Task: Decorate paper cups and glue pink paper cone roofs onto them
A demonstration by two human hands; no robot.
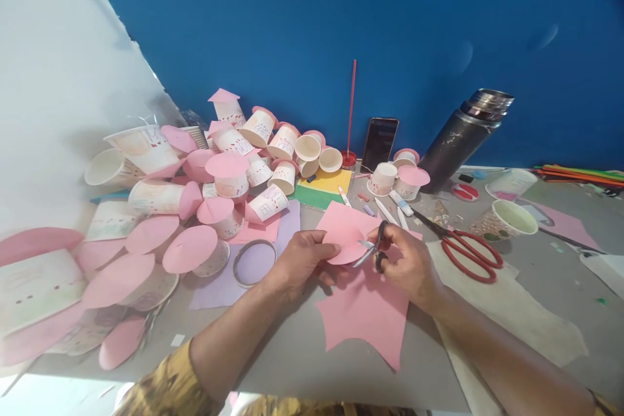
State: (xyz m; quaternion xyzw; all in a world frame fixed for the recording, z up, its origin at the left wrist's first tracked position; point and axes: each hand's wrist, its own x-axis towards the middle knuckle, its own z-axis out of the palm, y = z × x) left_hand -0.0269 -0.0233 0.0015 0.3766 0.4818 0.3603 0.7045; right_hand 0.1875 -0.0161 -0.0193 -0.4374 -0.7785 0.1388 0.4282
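My left hand (305,259) pinches a rounded piece of pink paper (344,240) just above the table. My right hand (407,263) has its fingers through the black handles of small scissors (373,252), whose blades meet the paper's right edge. Under both hands lies a larger pink sheet (368,312) with jagged cut edges.
A heap of paper cups with pink cone lids (214,175) fills the left. Red-handled scissors (468,250) lie to the right, beside a cup (507,218). A dark flask (463,136), a phone (379,143) and a tape ring (253,263) stand around. Markers lie at the far right (580,175).
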